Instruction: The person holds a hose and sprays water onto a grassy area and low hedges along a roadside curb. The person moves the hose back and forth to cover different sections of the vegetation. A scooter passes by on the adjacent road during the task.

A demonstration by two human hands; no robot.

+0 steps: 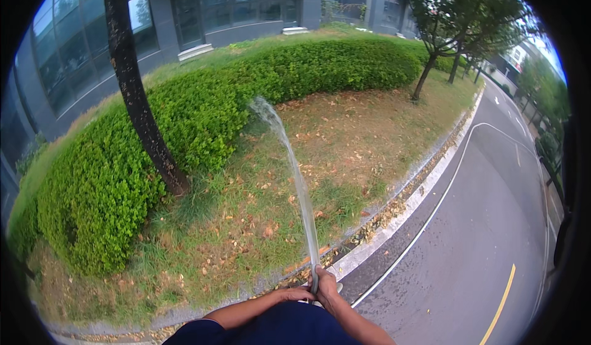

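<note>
A pale garden hose (315, 281) points forward from just in front of my body. My right hand (327, 281) grips it near its mouth. Lower down, my left hand (298, 293) is against the hose, its fingers partly hidden behind it and the right hand. From the mouth a stream of water (300, 188) arcs forward over the grass. Its far end breaks into spray at the foot of a clipped green hedge (208, 114).
A dark tree trunk (138, 91) leans before the hedge at left. The white hose line (431, 215) curves along the asphalt road (461, 252) beside a pale curb (406, 211). Dry leaves litter the grass strip (341, 146). Beyond stands a glass-fronted building (231, 7); another tree (425, 77) grows at right.
</note>
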